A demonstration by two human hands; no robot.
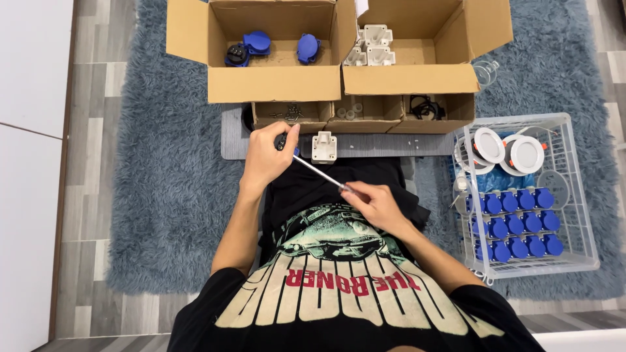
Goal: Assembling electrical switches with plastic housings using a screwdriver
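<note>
My left hand (266, 156) is closed around a small black and blue part (282, 142), held just in front of the small cardboard trays. My right hand (375, 203) grips a screwdriver (317, 171) by its handle end, and the thin metal shaft runs up and left to the part in my left hand. A white plastic housing (324, 146) stands on the grey mat (378, 145) just right of my left hand, touching neither hand.
Two open cardboard boxes sit ahead: the left box (274, 83) holds blue and black parts, the right box (411, 78) holds white housings. Small trays (290, 116) hold screws and bits. A white wire basket (521, 261) at right holds several blue parts and round white fixtures.
</note>
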